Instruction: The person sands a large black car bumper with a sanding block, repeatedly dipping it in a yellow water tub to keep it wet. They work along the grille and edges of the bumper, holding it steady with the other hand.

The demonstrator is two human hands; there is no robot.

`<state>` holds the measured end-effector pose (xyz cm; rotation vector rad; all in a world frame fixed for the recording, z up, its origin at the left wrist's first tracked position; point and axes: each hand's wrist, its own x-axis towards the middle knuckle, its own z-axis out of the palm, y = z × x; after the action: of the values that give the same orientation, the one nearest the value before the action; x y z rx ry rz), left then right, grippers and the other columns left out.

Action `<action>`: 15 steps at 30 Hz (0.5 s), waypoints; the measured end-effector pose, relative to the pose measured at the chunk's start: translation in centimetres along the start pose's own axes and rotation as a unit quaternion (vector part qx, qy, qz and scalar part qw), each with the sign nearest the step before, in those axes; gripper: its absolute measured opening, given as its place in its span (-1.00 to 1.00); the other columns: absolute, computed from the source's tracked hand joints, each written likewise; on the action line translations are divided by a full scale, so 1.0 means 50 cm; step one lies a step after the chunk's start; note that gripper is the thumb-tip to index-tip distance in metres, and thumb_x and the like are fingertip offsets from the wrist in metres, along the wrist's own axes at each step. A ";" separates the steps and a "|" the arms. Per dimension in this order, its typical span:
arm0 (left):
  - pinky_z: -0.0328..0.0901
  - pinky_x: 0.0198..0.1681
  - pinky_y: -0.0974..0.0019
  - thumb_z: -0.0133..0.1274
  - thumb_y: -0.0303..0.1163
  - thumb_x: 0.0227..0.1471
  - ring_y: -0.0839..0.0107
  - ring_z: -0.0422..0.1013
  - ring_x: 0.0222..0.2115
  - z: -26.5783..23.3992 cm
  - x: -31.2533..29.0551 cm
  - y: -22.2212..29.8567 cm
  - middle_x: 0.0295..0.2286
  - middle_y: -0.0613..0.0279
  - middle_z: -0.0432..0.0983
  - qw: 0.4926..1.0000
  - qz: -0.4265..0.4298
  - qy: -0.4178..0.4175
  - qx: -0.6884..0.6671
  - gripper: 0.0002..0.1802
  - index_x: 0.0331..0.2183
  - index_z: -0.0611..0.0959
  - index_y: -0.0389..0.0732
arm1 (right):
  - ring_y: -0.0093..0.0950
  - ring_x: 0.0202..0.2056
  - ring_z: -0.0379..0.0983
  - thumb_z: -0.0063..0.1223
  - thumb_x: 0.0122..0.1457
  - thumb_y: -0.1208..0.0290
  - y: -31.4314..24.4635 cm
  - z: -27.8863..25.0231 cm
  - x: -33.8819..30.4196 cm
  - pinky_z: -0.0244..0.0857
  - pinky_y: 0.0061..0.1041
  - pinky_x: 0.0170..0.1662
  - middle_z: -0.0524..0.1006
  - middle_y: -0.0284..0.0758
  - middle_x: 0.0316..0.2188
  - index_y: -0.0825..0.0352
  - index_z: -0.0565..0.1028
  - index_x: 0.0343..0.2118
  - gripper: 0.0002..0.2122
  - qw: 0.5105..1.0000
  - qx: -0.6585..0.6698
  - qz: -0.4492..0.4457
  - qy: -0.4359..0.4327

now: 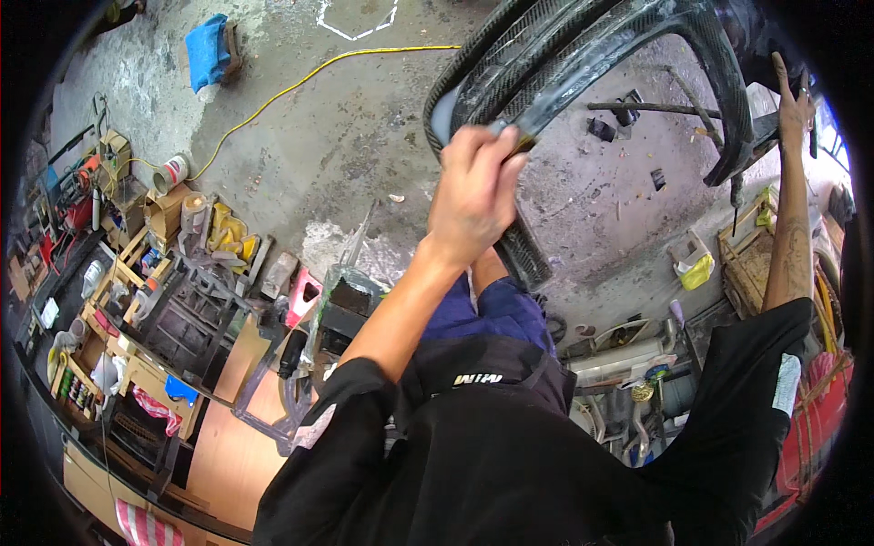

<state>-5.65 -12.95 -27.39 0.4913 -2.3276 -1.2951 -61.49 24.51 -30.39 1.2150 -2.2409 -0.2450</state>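
A large black carbon-fibre-look frame (pixel 628 45) with curved bars and openings fills the top right, with whitish smears on one bar. My left hand (pixel 478 187) is closed at the near end of that bar, its fingers pinched together. A small item shows at the fingertips, but it is blurred and I cannot make out its kind. Over at the far right, my right hand (pixel 794 114) has its fingers stretched out and apart beside the frame's outer end, which it seems to touch. Part of that hand lies in the dark rim of the picture.
A yellow cable (pixel 300 80) crosses the concrete floor (pixel 300 136). At left are a white bucket (pixel 170 173), cardboard boxes and a cluttered wooden shelf (pixel 137 369). A blue-covered object (pixel 208 53) sits at the top left. Metal pipes and parts (pixel 628 359) lie beside me at right.
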 end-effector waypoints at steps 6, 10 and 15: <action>0.37 -0.16 0.15 0.25 -0.58 0.11 0.09 0.47 -0.26 0.024 0.081 0.026 -0.26 0.02 0.48 0.999 0.041 -0.013 0.024 -0.75 -0.13 0.66 -0.38 | 0.10 0.35 0.24 -0.25 0.34 0.66 -0.016 -0.002 -0.006 0.05 0.05 0.42 0.17 0.00 0.46 -0.70 0.08 0.40 -0.16 0.999 0.002 0.035 -0.005; 0.37 -0.21 0.35 0.24 -0.47 0.22 0.38 0.46 -0.32 -0.002 0.132 0.003 -0.26 0.15 0.51 0.993 -0.008 0.094 -0.072 -0.80 -0.12 0.66 -0.32 | 0.10 0.33 0.29 -0.28 0.39 0.58 -0.032 -0.006 0.004 0.12 0.03 0.41 0.17 -0.02 0.46 -0.73 0.09 0.38 -0.22 1.000 -0.020 0.010 0.015; 0.32 -0.15 0.48 0.16 -0.39 0.34 0.62 0.39 -0.27 -0.107 0.057 -0.019 -0.25 0.34 0.49 0.968 -0.177 0.087 -0.153 -0.79 -0.10 0.63 -0.33 | 0.10 0.25 0.39 -0.23 0.36 0.62 -0.012 -0.032 0.013 0.20 0.01 0.35 0.19 0.01 0.45 -0.71 0.09 0.39 -0.19 0.998 -0.058 -0.010 0.000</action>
<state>-5.16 -18.64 -25.10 0.9034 -1.9055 -1.6643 -60.43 23.82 -29.08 1.1764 -2.1827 -0.3771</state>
